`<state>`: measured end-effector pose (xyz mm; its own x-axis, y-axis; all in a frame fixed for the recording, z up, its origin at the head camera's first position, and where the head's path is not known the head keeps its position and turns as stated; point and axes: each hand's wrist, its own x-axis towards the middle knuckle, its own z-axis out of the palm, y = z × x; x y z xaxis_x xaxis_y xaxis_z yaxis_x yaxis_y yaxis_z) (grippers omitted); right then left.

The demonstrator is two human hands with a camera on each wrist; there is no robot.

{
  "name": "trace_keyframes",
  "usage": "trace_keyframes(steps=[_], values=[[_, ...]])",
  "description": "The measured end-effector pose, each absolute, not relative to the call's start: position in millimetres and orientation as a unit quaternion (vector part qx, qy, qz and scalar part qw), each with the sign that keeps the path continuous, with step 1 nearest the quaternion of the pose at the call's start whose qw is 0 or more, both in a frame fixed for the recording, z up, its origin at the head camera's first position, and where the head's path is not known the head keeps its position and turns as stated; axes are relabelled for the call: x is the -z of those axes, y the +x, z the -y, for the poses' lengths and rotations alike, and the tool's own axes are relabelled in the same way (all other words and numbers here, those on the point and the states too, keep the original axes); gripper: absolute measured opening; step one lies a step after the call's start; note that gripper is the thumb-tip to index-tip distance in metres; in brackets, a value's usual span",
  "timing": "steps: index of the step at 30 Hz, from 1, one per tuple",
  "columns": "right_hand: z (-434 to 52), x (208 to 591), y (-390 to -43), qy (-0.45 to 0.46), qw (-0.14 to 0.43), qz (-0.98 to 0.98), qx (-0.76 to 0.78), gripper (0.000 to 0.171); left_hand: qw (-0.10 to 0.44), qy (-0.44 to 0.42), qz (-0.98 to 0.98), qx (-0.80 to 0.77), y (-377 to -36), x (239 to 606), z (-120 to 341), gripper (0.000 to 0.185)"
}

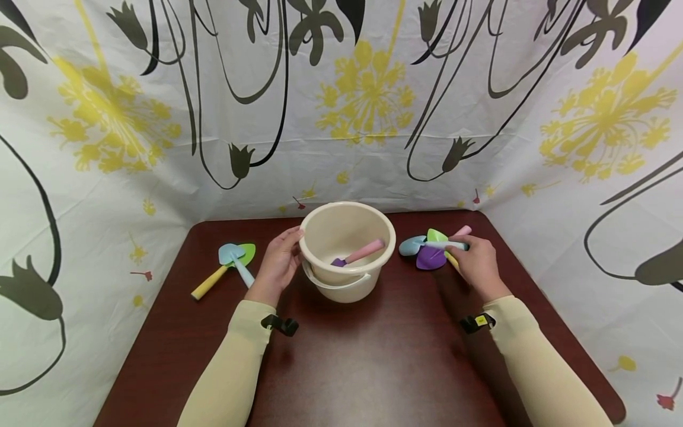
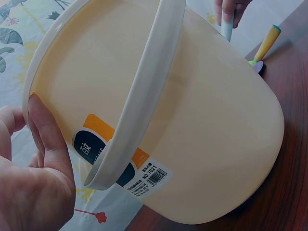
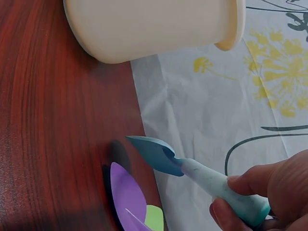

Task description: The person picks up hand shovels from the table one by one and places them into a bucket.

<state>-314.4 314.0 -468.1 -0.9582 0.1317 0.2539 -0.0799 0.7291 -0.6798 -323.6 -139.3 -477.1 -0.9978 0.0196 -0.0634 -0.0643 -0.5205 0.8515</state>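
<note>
A cream bucket (image 1: 349, 279) (image 2: 202, 120) (image 3: 154, 24) stands mid-table, its bail handle (image 2: 144, 96) folded down. Inside lies a purple shovel with a pink handle (image 1: 360, 254). My left hand (image 1: 292, 246) (image 2: 36, 178) holds the bucket's left side, thumb (image 2: 48, 134) flat on the wall under the rim. To the right of the bucket my right hand (image 1: 465, 252) (image 3: 230, 196) grips the pale handle of a blue trowel (image 1: 413, 245) (image 3: 156, 154), blade raised off the table and pointing at the bucket. Under it lie a purple blade (image 1: 428, 259) (image 3: 126, 192) and a green blade (image 1: 436, 235) (image 3: 154, 217).
Two more shovels, a blue one (image 1: 232, 255) and a green one with a yellow handle (image 1: 210, 283), lie at the table's left. A pink handle (image 1: 463, 230) pokes out behind my right hand. Flowered cloth (image 1: 341, 118) walls in the dark wooden table (image 1: 373, 356).
</note>
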Motion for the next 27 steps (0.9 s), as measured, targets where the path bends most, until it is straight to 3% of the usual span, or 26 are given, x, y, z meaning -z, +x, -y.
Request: trace_keyframes(steps=[18, 27], values=[[-320.8, 435.4, -316.5, -0.021, 0.133, 0.903, -0.409, 0.040, 0.022, -0.027, -0.490, -0.871, -323.4, 476.5, 138.4, 0.028], [-321.5, 419.9, -317.0, -0.017, 0.166, 0.894, -0.417, 0.038, 0.025, -0.025, -0.491, -0.870, -323.6, 475.7, 138.6, 0.028]])
